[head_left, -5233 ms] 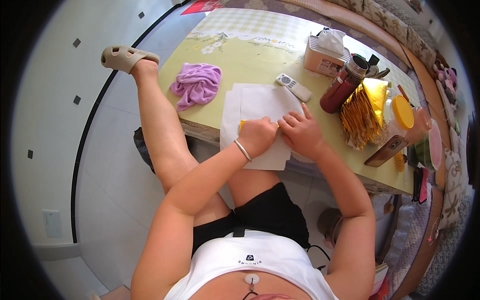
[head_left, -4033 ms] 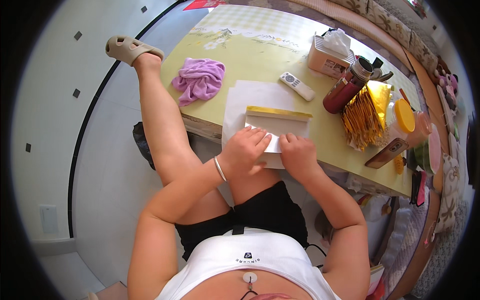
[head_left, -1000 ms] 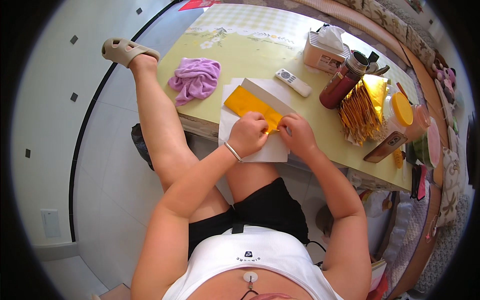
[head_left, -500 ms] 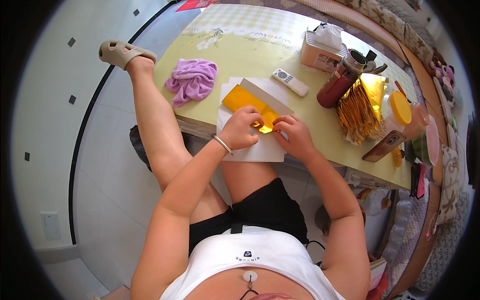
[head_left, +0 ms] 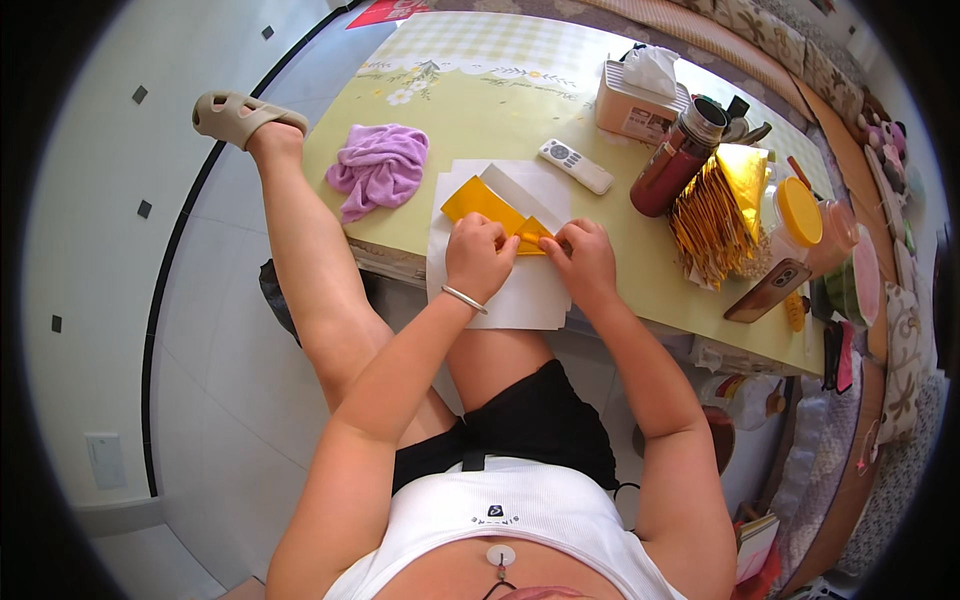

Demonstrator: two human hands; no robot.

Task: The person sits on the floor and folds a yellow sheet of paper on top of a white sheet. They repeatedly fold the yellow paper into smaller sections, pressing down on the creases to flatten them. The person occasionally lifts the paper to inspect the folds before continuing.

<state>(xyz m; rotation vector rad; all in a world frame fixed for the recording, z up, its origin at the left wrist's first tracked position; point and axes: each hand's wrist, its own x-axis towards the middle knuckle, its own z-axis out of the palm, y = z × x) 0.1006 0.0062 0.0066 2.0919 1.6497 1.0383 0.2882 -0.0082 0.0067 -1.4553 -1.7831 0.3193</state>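
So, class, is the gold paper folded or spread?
Folded: the gold paper shows a corner turned over beside the right hand.

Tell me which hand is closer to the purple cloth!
The left. The left hand is right of the purple cloth and closer to the person, at the gold paper. The right hand is farther right, at the paper's right end.

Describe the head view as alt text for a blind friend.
A person's left hand and right hand hold partly folded gold paper over white sheets at the edge of a table. A purple cloth and white remote lie nearby; to the right are a red flask and gold foil stack.
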